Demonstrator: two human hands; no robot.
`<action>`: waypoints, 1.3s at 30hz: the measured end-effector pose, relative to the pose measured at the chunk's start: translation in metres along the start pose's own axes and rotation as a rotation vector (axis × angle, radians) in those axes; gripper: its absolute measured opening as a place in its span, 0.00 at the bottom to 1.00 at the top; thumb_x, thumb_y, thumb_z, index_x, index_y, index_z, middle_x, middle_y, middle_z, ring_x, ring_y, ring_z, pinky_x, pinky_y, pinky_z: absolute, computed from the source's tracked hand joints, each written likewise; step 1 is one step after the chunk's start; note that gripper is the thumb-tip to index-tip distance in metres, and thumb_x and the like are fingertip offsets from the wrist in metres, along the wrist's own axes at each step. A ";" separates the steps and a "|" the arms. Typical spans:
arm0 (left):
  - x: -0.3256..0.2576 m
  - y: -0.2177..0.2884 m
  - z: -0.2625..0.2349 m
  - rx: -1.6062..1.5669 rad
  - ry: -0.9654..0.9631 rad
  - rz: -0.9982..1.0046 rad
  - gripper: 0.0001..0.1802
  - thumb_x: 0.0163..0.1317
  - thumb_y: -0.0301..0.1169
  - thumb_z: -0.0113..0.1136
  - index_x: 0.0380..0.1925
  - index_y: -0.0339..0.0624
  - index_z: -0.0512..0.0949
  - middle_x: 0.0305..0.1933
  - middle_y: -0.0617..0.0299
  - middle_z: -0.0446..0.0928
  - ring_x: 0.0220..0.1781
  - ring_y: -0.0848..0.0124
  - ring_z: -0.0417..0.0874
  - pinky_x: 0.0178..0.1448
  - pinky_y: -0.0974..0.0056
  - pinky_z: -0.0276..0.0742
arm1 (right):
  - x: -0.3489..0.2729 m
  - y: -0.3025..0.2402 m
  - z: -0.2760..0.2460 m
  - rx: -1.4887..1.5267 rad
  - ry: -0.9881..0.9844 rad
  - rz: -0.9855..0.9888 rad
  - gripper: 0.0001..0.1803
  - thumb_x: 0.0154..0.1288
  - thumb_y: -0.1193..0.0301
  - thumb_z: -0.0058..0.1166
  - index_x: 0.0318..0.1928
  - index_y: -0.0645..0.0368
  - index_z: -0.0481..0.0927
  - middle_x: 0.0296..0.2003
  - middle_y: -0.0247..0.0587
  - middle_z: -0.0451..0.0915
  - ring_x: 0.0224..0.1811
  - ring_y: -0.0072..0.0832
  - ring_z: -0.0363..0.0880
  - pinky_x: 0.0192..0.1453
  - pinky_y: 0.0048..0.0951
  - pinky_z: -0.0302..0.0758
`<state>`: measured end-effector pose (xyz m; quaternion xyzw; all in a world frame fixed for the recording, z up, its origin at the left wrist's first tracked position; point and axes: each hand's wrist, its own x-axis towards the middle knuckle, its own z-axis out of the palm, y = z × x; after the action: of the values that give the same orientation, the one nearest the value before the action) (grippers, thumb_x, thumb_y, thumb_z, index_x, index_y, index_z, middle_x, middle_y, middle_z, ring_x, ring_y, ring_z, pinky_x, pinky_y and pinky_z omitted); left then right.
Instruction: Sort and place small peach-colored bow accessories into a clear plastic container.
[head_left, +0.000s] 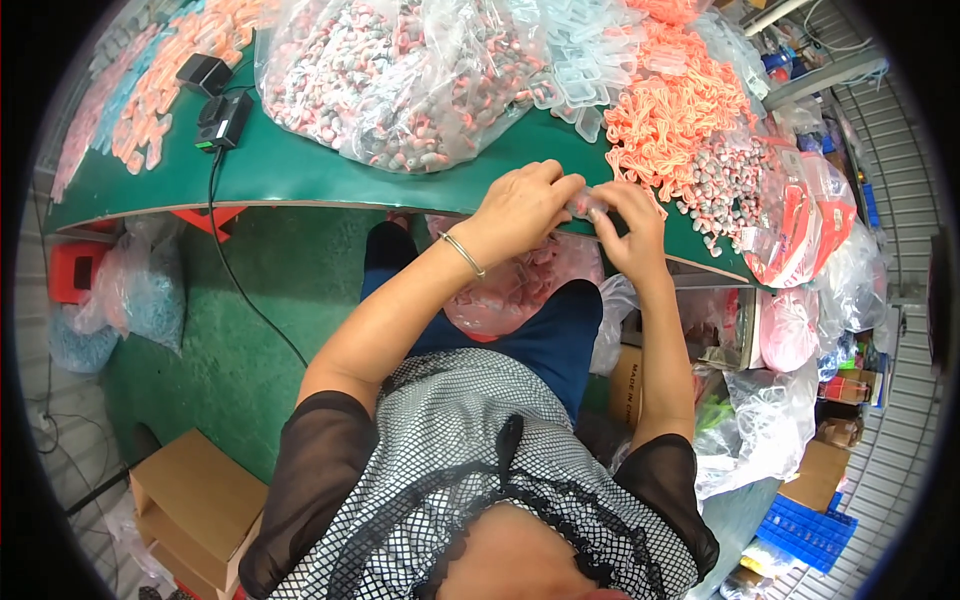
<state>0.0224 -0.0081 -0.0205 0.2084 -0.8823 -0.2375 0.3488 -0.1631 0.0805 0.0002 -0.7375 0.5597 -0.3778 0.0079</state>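
Brt light, edges bent — blk corners

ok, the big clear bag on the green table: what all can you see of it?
The big clear bag looks like thin, wrinkled, glossy plastic, bulging with many small grey and coral pieces that show through. It rests on the green table, spread broadly, its near side rounded toward the table's front edge. The picture's top cuts it off, so its far end can't be seen. Neither the left hand nor the right hand touches it.

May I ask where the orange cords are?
In the head view, the orange cords lie right of centre on the green table, between clear cases and loose grey-pink pieces.
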 end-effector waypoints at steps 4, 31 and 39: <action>0.006 -0.005 0.005 0.065 -0.015 0.087 0.12 0.59 0.34 0.63 0.40 0.43 0.77 0.36 0.58 0.73 0.41 0.57 0.81 0.44 0.55 0.77 | -0.005 -0.006 0.006 -0.055 0.023 0.032 0.15 0.53 0.81 0.62 0.44 0.62 0.80 0.42 0.46 0.80 0.46 0.45 0.78 0.52 0.39 0.75; -0.138 -0.044 0.138 0.138 -0.435 -0.089 0.11 0.55 0.37 0.64 0.35 0.44 0.81 0.37 0.58 0.78 0.37 0.58 0.84 0.39 0.56 0.81 | 0.024 -0.002 0.030 -0.556 0.013 0.020 0.07 0.57 0.66 0.62 0.32 0.53 0.79 0.36 0.34 0.79 0.52 0.36 0.74 0.63 0.58 0.55; -0.071 0.013 0.037 -0.099 -0.242 0.102 0.08 0.55 0.32 0.63 0.34 0.45 0.80 0.30 0.58 0.76 0.34 0.56 0.82 0.36 0.53 0.78 | 0.020 -0.021 0.036 -0.389 0.004 0.036 0.09 0.55 0.66 0.66 0.32 0.53 0.79 0.30 0.33 0.78 0.37 0.32 0.77 0.54 0.42 0.63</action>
<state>0.0409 0.0505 -0.0737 0.1156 -0.9147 -0.2861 0.2611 -0.1236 0.0571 -0.0055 -0.7143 0.6352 -0.2640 -0.1290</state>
